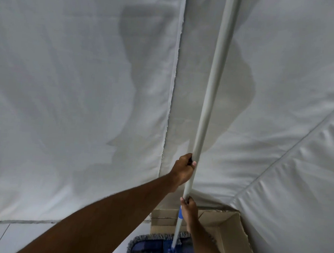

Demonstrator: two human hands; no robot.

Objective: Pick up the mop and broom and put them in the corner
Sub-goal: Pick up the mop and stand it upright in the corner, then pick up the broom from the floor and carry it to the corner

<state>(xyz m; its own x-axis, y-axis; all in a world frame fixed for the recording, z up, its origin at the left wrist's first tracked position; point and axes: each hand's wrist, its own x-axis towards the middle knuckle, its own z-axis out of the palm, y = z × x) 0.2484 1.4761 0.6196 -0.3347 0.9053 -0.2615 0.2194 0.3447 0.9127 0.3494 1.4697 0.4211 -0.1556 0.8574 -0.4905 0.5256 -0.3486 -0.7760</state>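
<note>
Both hands, the left hand (184, 169) above the right hand (189, 207), grip the mop (206, 109) upright beside the cardboard box (232, 234) in the corner; 1 tool nearly placed, no broom visible.

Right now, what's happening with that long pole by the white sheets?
A person is holding a mop upright by its grey handle, both hands gripping it: the left hand higher, the right hand lower, just above a blue collar. The blue mop head rests on the tiled floor beside an open cardboard box, where two white fabric-covered walls meet. No broom is visible.
</note>
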